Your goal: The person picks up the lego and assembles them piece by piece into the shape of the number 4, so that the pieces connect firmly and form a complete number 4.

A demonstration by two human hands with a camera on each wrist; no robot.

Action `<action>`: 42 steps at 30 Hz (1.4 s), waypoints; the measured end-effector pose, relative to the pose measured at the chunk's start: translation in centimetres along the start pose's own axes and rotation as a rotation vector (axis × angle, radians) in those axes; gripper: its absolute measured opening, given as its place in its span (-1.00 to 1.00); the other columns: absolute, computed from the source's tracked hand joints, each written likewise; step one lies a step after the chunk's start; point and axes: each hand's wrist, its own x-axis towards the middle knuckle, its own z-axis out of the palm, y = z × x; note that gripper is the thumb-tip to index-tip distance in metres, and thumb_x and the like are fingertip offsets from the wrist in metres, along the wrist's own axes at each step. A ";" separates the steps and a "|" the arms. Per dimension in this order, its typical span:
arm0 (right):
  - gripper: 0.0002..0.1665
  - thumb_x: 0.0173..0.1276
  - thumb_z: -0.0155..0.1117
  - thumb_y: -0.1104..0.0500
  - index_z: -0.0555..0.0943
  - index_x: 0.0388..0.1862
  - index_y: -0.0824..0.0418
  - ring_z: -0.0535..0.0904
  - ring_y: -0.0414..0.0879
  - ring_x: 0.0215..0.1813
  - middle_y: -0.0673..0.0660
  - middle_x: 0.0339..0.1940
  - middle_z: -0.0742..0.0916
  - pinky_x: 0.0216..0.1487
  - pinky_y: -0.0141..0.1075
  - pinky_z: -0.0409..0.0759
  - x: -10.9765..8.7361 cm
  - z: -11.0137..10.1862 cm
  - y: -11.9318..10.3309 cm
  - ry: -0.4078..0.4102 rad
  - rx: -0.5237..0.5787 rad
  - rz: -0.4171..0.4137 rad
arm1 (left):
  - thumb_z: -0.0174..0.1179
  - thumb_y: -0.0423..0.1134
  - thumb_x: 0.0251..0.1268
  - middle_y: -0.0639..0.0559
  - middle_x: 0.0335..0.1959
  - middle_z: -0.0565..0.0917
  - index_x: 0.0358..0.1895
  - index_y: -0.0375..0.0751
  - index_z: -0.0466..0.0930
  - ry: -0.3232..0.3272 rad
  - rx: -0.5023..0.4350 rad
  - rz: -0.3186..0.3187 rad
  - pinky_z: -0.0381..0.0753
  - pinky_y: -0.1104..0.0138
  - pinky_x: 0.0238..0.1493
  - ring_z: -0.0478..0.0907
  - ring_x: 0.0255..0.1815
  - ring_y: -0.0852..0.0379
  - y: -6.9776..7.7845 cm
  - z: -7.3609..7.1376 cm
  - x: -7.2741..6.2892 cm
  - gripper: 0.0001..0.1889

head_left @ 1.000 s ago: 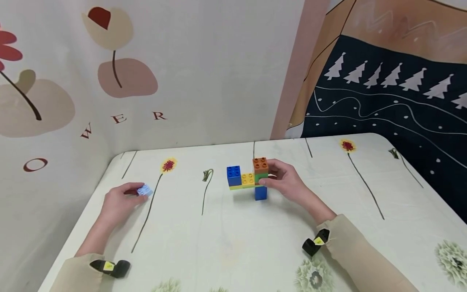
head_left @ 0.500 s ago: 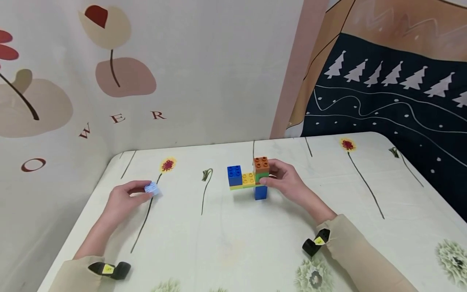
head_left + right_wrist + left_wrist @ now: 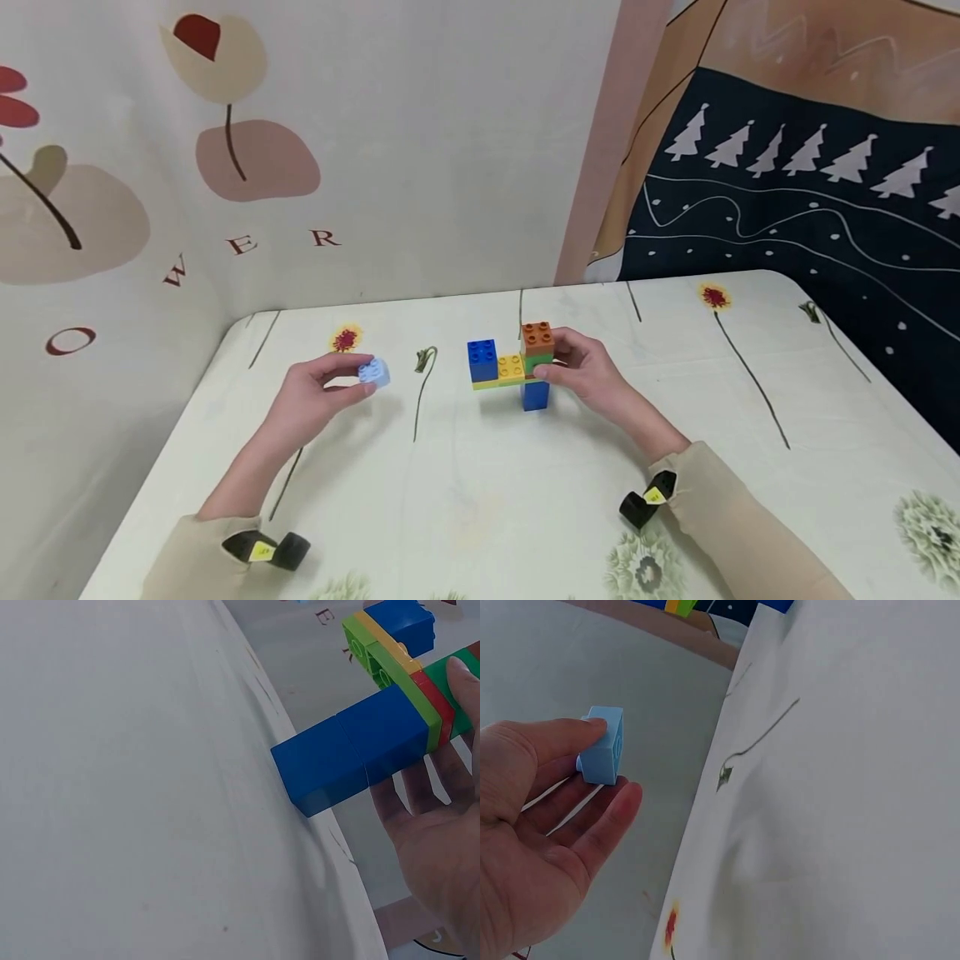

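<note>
Between thumb and fingers, my left hand [image 3: 315,396] pinches a light blue building brick [image 3: 373,372], raised over the table with a shadow below. In the left wrist view the brick [image 3: 602,746] shows its hollow underside turned sideways. My right hand [image 3: 588,371] grips a built stack of toy bricks [image 3: 536,365] by its right side. Orange and green bricks top the stack. A yellow and lime layer juts left from it, bearing a dark blue brick [image 3: 482,360] at its end. In the right wrist view, a blue column of bricks [image 3: 349,750] forms its base.
A white cloth with printed flowers covers the table [image 3: 465,500]. Behind it hangs a pale curtain [image 3: 435,150] with printed shapes and letters. At the right is a dark cloth [image 3: 787,208] with white trees.
My left hand has moved right with the light blue brick, lifting it toward the stack. The right hand and the brick stack have stayed nearly still.
</note>
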 end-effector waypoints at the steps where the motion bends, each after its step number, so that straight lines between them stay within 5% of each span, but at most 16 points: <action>1: -0.46 0.38 0.36 0.40 0.49 0.32 0.41 0.64 0.00 0.05 0.28 0.13 0.66 0.08 -0.33 0.66 0.0 0.0 0.0 0.001 0.004 0.000 | 0.41 -0.35 0.31 -0.24 0.12 0.67 0.23 -0.34 0.62 -0.005 -0.012 0.005 0.67 0.44 -0.03 0.61 0.12 -0.14 0.3 0.3 0.1 -0.57; 25: -0.50 0.39 0.36 0.36 0.51 0.28 0.39 0.62 0.05 0.08 0.30 0.14 0.64 0.08 -0.33 0.66 0.2 -0.1 0.4 0.009 0.006 0.007 | 0.40 -0.47 0.27 -0.15 0.17 0.63 0.20 -0.30 0.67 -0.037 -0.245 0.117 0.66 0.40 0.05 0.56 0.14 -0.07 6.5 6.4 2.2 -0.59; 42: -0.50 0.39 0.37 0.37 0.51 0.28 0.40 0.62 0.05 0.06 0.29 0.14 0.64 0.05 -0.32 0.67 0.2 -0.1 0.5 -0.010 0.010 -0.006 | 0.39 -0.45 0.29 -0.12 0.19 0.62 0.21 -0.26 0.67 -0.047 -0.303 0.116 0.66 0.35 0.09 0.63 0.17 -0.08 8.3 8.1 2.8 -0.59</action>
